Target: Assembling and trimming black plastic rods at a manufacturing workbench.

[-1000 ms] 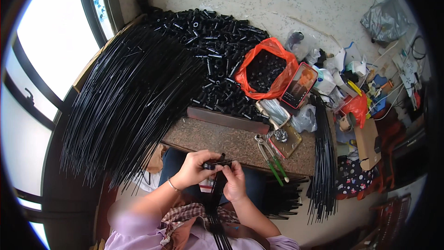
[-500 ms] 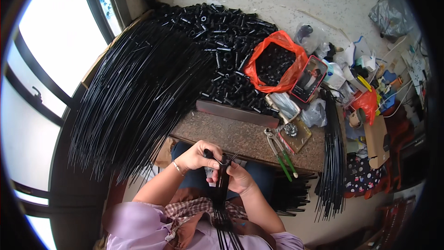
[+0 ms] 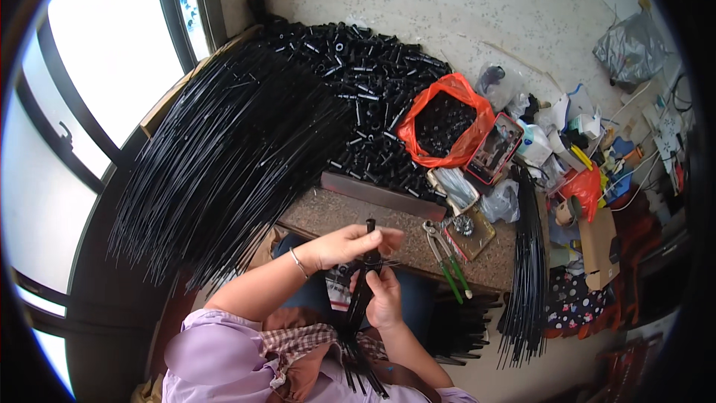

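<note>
Over my lap, my left hand [image 3: 344, 245] is closed around a short black tubular piece [image 3: 371, 227], with the thumb against it and some fingers stretched past to the right. Just below, my right hand [image 3: 385, 302] grips the upper part of a bundle of long thin black rods [image 3: 358, 304]. The tube stands upright over the bundle's top end; whether it sits on the rods is hidden by my fingers. A few thin ends poke out to the right between my hands. The rods' lower ends fan out against my clothes.
A stone-topped table [image 3: 317, 213] carries black rods [image 3: 224, 149] overhanging its left, heaped black tubular pieces [image 3: 365, 78] and an orange-red bag [image 3: 409, 134] of small black parts. Green-handled pincers [image 3: 447, 265], a phone [image 3: 507, 138] and steel wool [image 3: 463, 225] lie right. More rods [image 3: 522, 276] hang there.
My left hand has moved right and slightly up, bringing the black tube over the bundle's top. The right hand stays on the rods, a little lower. The view has shifted slightly.
</note>
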A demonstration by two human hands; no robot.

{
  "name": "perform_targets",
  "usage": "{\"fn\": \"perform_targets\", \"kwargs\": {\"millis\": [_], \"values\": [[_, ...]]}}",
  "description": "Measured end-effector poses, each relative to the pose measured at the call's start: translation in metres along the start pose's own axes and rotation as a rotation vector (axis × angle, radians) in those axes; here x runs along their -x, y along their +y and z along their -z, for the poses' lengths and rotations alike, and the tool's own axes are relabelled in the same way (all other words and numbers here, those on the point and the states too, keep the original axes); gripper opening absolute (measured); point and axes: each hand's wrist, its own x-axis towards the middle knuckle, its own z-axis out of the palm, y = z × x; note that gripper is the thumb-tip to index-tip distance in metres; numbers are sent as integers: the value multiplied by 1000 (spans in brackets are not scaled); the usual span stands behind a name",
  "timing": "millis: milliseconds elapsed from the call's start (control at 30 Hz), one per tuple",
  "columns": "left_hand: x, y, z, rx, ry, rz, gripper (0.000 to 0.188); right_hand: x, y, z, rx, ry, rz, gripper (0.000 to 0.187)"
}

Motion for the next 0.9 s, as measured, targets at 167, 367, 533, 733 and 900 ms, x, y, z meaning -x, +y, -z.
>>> {"fn": "perform_targets", "kwargs": {"millis": [167, 367, 533, 733, 900], "values": [[7, 12, 13, -185, 143, -35, 30, 5, -4, -2, 21, 35, -14, 15], [13, 26, 12, -223, 84, -119, 18, 0, -6, -5, -34, -39, -60, 15], [11, 34, 10, -760, 83, -261, 25, -2, -6, -2, -66, -71, -93, 18], [11, 16, -3, -648, 268, -79, 22, -5, -8, 6, -116, -100, -124, 16], [25, 8, -1, -308, 253, 7, 15, -3, -1, 6, -80, -135, -152, 17]]}}
